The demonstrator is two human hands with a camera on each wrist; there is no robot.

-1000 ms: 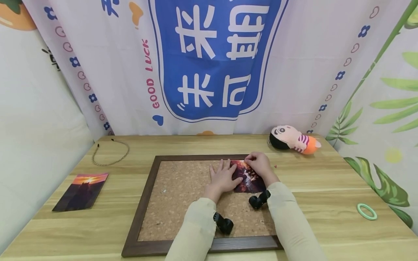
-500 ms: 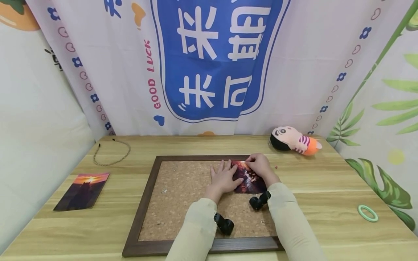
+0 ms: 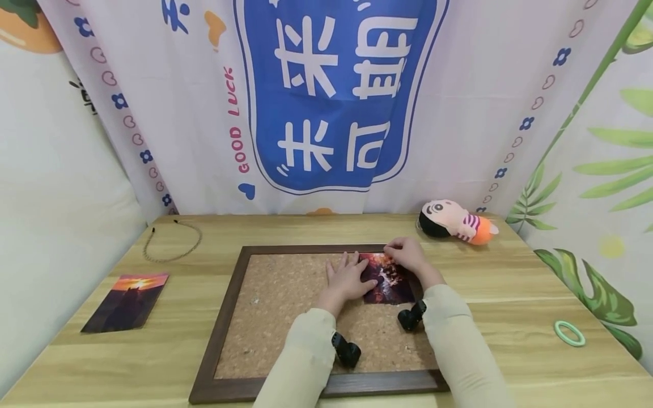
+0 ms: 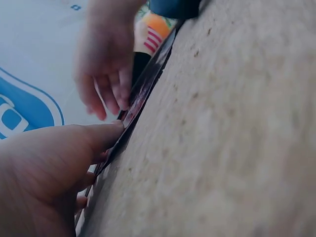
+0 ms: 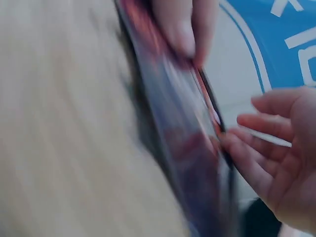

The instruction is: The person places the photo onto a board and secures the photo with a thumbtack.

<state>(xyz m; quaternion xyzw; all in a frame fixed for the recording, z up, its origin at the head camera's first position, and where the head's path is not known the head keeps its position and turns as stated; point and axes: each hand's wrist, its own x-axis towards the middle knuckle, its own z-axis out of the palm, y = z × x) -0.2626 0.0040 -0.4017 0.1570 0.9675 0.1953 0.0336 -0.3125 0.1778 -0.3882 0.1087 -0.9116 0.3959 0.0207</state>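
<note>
Photo (image 3: 389,288) on corkboard (image 3: 275,311), near its top-right corner, just below top edge. Left hand (image 3: 348,280) spread, thumb on photo. Right hand (image 3: 411,258) at photo's top edge, fingers part-bent; can't tell if pinching. Room toward corkboard's left edge.

The person's left hand (image 3: 347,281) lies with fingers spread on a cork board (image 3: 285,317), its thumb over a dark red-and-black photo (image 3: 388,286). The right hand (image 3: 410,258) reaches the photo's upper right corner, beside the brown frame (image 3: 388,382). Further left on the wooden table (image 3: 510,317) lie a sunset photo (image 3: 122,306) and, behind it, a thin headband (image 3: 163,260). A plush doll (image 3: 456,221) lies at the back right, well behind a pale green ring (image 3: 581,341).
</note>
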